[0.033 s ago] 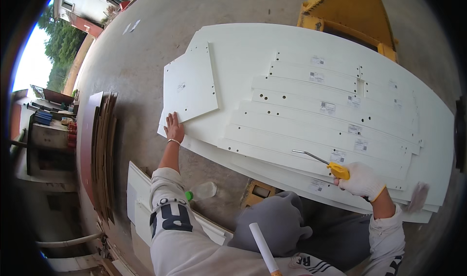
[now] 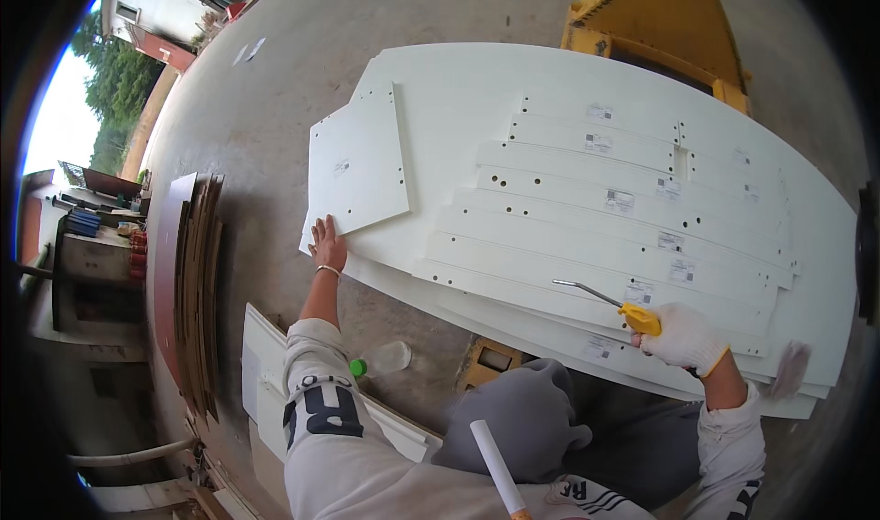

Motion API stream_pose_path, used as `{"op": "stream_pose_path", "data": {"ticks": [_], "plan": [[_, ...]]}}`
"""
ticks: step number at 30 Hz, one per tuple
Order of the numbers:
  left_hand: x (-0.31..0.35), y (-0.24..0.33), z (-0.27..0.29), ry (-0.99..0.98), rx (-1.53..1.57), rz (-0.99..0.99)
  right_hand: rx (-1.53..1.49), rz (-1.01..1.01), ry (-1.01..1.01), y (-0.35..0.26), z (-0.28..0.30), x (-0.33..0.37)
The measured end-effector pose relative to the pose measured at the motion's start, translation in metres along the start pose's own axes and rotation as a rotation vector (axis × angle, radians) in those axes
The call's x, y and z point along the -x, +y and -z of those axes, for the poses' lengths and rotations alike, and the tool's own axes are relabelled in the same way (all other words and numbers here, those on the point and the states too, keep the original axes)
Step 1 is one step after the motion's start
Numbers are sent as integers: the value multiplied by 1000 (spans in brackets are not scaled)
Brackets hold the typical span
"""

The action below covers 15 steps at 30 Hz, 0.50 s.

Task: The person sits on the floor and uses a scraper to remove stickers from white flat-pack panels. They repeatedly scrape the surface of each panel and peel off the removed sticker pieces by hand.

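Observation:
My bare left hand (image 2: 328,245) rests with fingers spread at the near corner of a squarish white panel (image 2: 357,158), which has small drilled holes and a label. That panel lies on a large white board (image 2: 449,98). In a white knit glove, my right hand (image 2: 687,341) is wrapped round the yellow handle of an air blow gun (image 2: 642,319). Its bent metal nozzle points left, over several narrow white panels (image 2: 550,236). These lie side by side and partly overlapping, with drilled holes and printed labels.
A yellow metal frame (image 2: 660,25) stands beyond the boards. Boards on edge (image 2: 194,291) lean at the left. Near my left arm are a clear bottle with a green cap (image 2: 383,360) and more white panels (image 2: 261,355). A cigarette (image 2: 497,465) shows at the lower edge.

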<state>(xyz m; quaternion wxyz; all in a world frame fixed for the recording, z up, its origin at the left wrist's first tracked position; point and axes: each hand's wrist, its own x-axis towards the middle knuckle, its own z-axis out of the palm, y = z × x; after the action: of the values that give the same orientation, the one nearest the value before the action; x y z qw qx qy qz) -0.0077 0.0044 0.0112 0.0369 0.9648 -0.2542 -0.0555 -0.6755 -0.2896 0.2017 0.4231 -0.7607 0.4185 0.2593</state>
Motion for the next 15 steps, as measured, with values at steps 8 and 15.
{"op": "stream_pose_path", "data": {"ticks": [8, 15], "plan": [[77, 41, 46, -54, -506, 27, 115, 7, 13, -28, 0, 7], [111, 90, 16, 20, -348, -395, 6, -1, 583, -37, 6, -11]]}}
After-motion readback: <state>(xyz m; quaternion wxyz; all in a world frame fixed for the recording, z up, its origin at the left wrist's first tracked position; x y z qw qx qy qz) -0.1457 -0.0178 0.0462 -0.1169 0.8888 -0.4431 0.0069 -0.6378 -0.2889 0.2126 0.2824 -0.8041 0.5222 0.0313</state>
